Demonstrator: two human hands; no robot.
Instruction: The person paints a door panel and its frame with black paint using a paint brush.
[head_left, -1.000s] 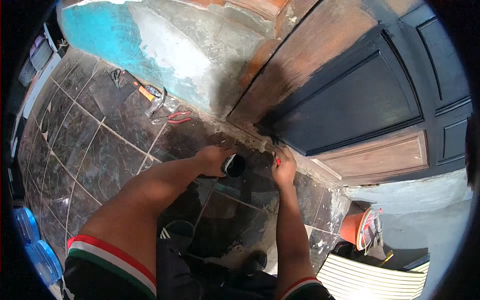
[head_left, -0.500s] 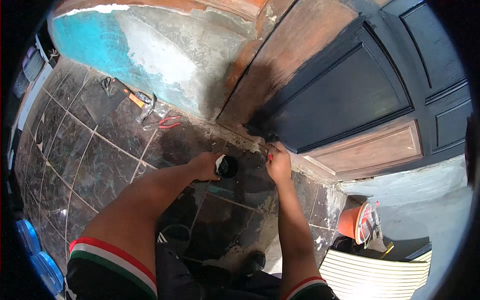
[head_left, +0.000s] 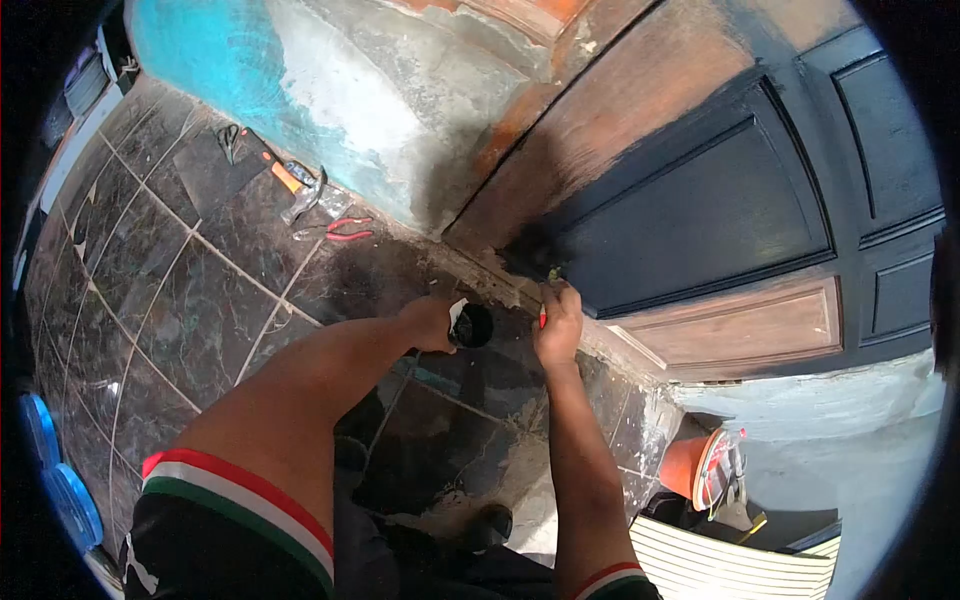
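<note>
beside door, left fingers gripping black cup, right fingers gripping red handle

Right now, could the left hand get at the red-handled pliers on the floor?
Probably yes: only floor shows between the left hand and the pliers. But that hand holds a dark cup, which it would likely need to set down first.

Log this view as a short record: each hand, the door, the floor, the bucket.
Left hand: holds dark cup
Right hand: grips red item, mostly hidden
Door: partly black, partly brown
Floor: dark tiles, with orange-handled hammer and red-handled pliers
Bucket: orange, picture's lower right
</note>
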